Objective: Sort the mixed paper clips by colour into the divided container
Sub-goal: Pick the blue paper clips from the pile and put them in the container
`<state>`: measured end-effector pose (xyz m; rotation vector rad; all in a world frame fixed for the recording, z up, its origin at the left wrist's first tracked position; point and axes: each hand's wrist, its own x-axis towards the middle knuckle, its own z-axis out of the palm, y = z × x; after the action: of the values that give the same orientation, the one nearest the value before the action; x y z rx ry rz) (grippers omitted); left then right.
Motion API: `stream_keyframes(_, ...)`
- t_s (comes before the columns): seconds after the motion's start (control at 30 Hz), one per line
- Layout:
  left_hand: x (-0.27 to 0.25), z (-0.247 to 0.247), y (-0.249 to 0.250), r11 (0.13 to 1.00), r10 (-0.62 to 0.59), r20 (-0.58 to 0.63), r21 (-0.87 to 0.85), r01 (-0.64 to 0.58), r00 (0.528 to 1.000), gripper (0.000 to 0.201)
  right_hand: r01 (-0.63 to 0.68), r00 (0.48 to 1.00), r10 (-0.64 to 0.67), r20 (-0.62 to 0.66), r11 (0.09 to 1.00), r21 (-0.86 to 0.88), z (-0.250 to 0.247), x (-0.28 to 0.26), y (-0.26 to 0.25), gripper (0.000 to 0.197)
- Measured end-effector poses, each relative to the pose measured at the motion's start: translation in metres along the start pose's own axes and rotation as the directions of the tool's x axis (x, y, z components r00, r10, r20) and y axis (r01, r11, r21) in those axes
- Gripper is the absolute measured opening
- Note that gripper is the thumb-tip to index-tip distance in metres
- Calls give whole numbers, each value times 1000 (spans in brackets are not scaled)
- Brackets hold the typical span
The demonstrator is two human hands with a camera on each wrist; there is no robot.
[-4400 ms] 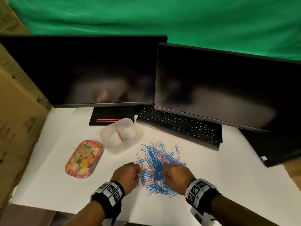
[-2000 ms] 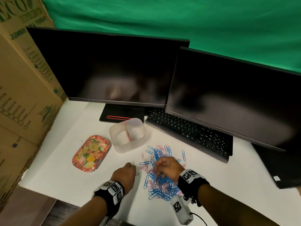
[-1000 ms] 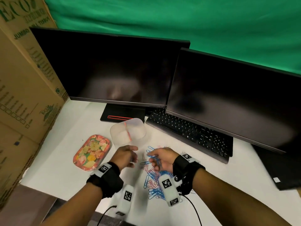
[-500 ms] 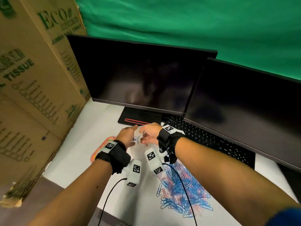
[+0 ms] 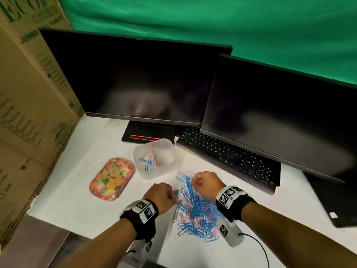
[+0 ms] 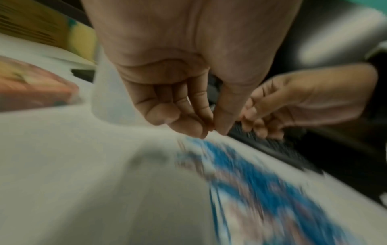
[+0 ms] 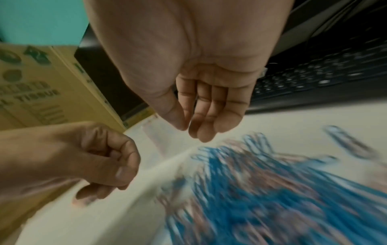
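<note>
both hands are back from the tub (image 5: 174,151) w/ blue clips (image 5: 147,162) now in its left half, left hand (image 5: 161,197) curled empty, right hand (image 5: 206,183) loose over the pile (image 5: 197,211), so round 2 next.

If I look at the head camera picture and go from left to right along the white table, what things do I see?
Cardboard box → flowery tray → divided container with blue clips in its left part → pile of blue and pink paper clips → keyboard.
</note>
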<state>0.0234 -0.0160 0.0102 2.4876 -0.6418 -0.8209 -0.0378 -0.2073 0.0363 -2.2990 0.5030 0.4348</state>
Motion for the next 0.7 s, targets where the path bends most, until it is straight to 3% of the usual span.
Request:
stream_keyframes(0.13,-3,35,0,970,-64,79,240,44,995,25,-49,998,47,-34,998,-38,14,-27,40,18)
stream_keyframes(0.3,0,40,-3,939,-83,68,340,55,994,24,-68,991,60,-119,995,-68,20,-37,64,14)
stream_keyframes(0.5,-4,42,-8,935,-63,-10,349,62,998,24,-31,988,0,-152,979,-201,28,-34,52,17)
stream_keyframes(0.63,-8,45,-11,940,-20,-25,340,27,999,28,-88,991,47,-129,939,-333,38,-23,37,34)
stream_keyframes(0.7,-7,45,-10,931,-16,-16,366,21,1000,26,-109,990,71,-123,935,-336,42,-18,32,31)
